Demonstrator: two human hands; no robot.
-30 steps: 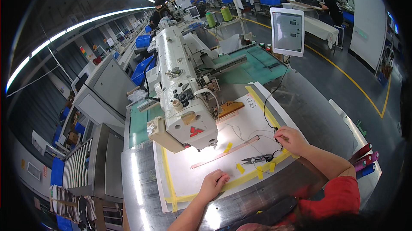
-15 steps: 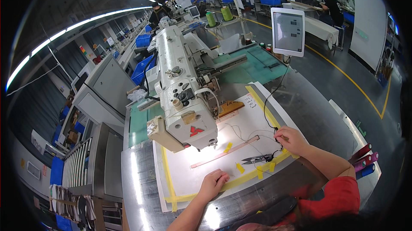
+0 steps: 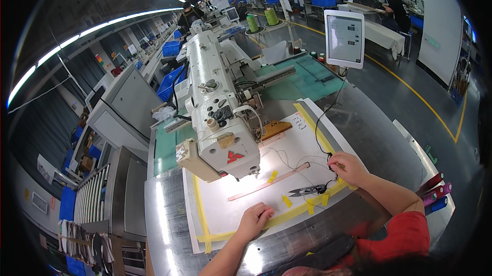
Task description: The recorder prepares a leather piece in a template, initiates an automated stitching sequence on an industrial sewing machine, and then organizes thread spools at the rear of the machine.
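My left hand (image 3: 256,219) rests on the near edge of a white sheet (image 3: 233,217) bordered with yellow tape, its fingers curled in with nothing visible in them. Farther right, my right hand (image 3: 349,169) has its fingertips pinched together at the sheet's right edge, beside a black cord (image 3: 319,135). Whatever those fingertips hold is too small to make out. Between the hands lie dark scissors (image 3: 306,190), blades pointing left. A narrow pinkish strip (image 3: 269,182) lies slanted on the sheet below the sewing machine head (image 3: 225,145). Thin loose threads trail toward my right hand.
Small yellow tape pieces (image 3: 286,201) stick to the sheet. A tablet-like screen (image 3: 344,37) stands beyond my right hand. Thread cones (image 3: 435,194) sit on a ledge at the right. A metal tabletop (image 3: 166,225) surrounds the sheet. Other people work at far tables.
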